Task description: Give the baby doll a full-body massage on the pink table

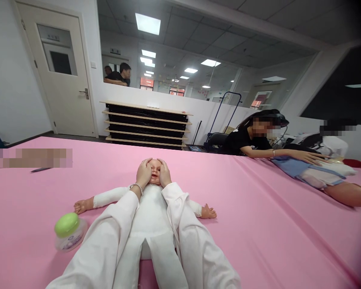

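A baby doll [152, 208] in a white cloth body lies on its back on the pink table cover, its arms spread to both sides. My left hand [143, 174] lies along the left side of its head, fingers laid over the forehead. Against the other side of the head rests my right hand [165, 171], in a mirrored pose. Between my palms the middle of the doll's face shows; the sides are hidden. Neither hand is gripping; the fingers lie flat on the head. My white sleeves cover parts of the doll's arms and sides.
A clear jar with a green lid [67, 225] stands left of my left forearm. A dark thin object [42, 169] lies farther left beside a blurred patch. At the right, a person [252, 140] leans over another doll [347, 193] with blue cloth. Stacked boards [147, 122] stand behind the table.
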Demonstrator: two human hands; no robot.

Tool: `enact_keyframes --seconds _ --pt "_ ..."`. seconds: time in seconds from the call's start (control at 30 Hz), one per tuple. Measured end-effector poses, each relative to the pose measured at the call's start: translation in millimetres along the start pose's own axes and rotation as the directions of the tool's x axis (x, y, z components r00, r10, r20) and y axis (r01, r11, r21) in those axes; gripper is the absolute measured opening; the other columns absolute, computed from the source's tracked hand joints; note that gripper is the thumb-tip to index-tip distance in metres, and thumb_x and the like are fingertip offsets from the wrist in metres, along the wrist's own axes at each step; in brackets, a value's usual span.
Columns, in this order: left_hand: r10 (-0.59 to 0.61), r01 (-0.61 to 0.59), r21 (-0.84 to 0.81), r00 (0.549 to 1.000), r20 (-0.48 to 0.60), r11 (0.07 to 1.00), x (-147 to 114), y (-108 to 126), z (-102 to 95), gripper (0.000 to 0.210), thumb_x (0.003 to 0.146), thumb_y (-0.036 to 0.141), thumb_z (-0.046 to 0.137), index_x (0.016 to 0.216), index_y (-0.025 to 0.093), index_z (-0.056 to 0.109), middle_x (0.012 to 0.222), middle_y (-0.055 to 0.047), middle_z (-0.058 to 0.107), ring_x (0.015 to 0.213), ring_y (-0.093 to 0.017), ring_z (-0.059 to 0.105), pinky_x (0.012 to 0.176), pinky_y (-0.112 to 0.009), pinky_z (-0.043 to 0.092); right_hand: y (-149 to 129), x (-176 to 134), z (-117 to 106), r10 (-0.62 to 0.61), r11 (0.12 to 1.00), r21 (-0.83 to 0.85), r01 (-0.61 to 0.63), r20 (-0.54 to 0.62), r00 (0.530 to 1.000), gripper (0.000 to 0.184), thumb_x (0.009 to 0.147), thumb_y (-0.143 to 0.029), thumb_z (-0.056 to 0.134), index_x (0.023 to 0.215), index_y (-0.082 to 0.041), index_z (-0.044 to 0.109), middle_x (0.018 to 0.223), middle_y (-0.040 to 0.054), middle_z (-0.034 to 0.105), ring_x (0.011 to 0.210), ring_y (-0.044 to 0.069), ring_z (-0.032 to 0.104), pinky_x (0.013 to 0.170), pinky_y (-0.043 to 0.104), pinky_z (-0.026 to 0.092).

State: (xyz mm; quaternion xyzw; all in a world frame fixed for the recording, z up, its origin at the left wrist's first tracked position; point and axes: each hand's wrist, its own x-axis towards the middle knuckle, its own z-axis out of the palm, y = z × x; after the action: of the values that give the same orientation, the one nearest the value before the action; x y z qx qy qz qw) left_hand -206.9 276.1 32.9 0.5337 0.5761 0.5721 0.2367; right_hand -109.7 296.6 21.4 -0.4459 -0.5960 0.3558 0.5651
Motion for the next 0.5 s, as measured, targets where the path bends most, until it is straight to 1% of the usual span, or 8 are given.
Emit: enact_keyframes --seconds 0.1,0.23,0.3,0.4,0.5 --pt "0.01 -0.01 0.004 1.0 0.006 1.0 -1.4 1.4 -0.8 0.039 0.078 0.015 0.033 0.109 0.017 0.058 0.12 -0.006 0.056 0.114 -0.017 0.049 0.098 -0.03 0.037 -0.3 -0.4 -0.6 0.002 1.0 0.001 -0.002 0.002 1.0 0.039 0.074 -0.02 0.03 0.104 -0.018 0.054 0.116 0.0047 0.053 0.112 0.015 0.045 0.1 0.03 0.034" --pt "0.065 -0.065 0.036 0.998 0.017 0.997 -3.9 3.8 -1.7 0.037 0.075 0.022 0.046 0.11 0.018 0.058 0.119 -0.007 0.057 0.113 -0.02 0.049 0.099 -0.032 0.036 0.8 -1.7 -3.0 -0.065 0.998 -0.02 0.066 0.039 0.997 0.037 0.072 -0.027 0.044 0.107 -0.02 0.053 0.118 0.0051 0.052 0.113 0.017 0.045 0.101 0.03 0.032" --pt "0.085 -0.087 0.063 0.996 0.019 0.994 -4.9 5.0 -2.0 0.037 0.075 0.024 0.048 0.11 0.017 0.057 0.118 -0.008 0.057 0.111 -0.021 0.05 0.097 -0.033 0.037 1.6 -1.9 -3.6 -0.082 0.996 -0.029 0.083 0.045 0.996 0.037 0.071 -0.03 0.048 0.107 -0.021 0.053 0.118 0.005 0.052 0.113 0.017 0.045 0.101 0.031 0.032" --pt "0.082 -0.083 0.072 0.997 0.018 0.994 -5.5 6.2 -1.9 0.037 0.076 0.025 0.046 0.11 0.016 0.057 0.117 -0.009 0.057 0.11 -0.021 0.05 0.097 -0.034 0.037 3.1 -0.9 -3.2 -0.069 0.997 -0.034 0.07 0.037 0.997 0.036 0.073 -0.031 0.047 0.107 -0.021 0.053 0.118 0.0049 0.052 0.113 0.017 0.045 0.102 0.031 0.032" --pt "0.065 -0.066 0.063 0.998 0.015 0.996 -5.0 6.0 -1.4 0.036 0.078 0.026 0.045 0.111 0.016 0.057 0.118 -0.01 0.057 0.11 -0.022 0.05 0.096 -0.034 0.037 4.0 0.7 -2.0 -0.042 0.999 -0.019 0.043 0.029 0.999 0.036 0.075 -0.031 0.041 0.107 -0.019 0.053 0.119 0.0056 0.052 0.114 0.016 0.044 0.102 0.031 0.031"
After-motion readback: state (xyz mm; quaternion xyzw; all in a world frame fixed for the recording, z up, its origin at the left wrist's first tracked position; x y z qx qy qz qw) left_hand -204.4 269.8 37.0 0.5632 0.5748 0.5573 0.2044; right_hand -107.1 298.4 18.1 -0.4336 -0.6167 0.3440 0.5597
